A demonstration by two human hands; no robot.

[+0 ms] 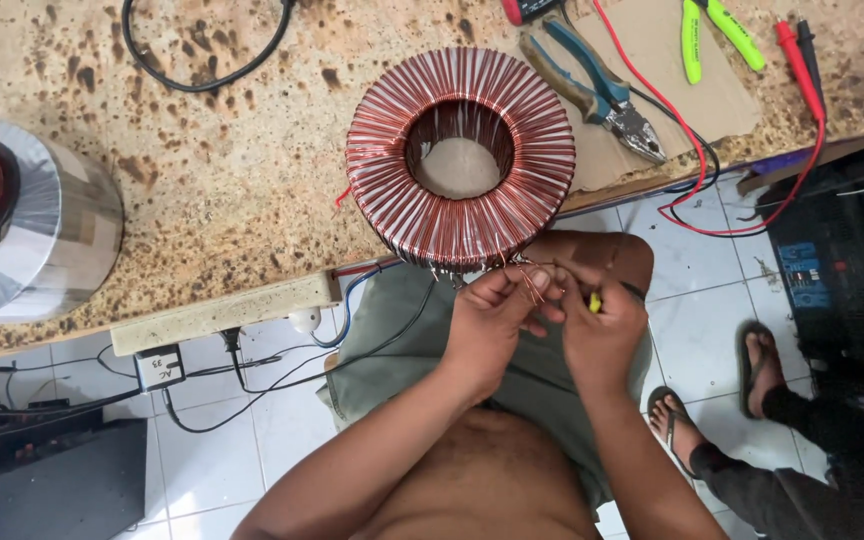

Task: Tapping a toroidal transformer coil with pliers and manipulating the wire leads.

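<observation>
A large ring-shaped coil wound with copper wire point(460, 158) stands at the worktop's front edge. Thin copper wire ends point(530, 283) hang from its near side. My left hand point(492, 320) pinches these wire ends just below the coil. My right hand point(600, 330) sits beside it, touching it, and grips a small yellow-handled tool point(595, 301) pointed at the wires. Both hands hover over my lap, in front of the worktop edge.
A spool of copper wire in a silvery drum point(22, 225) stands far left. Blue-handled pliers point(597, 92), green-handled cutters point(717, 35) and red and black test leads point(802, 70) lie at the back right. Another person's sandalled feet point(757, 370) rest on the tiled floor, right.
</observation>
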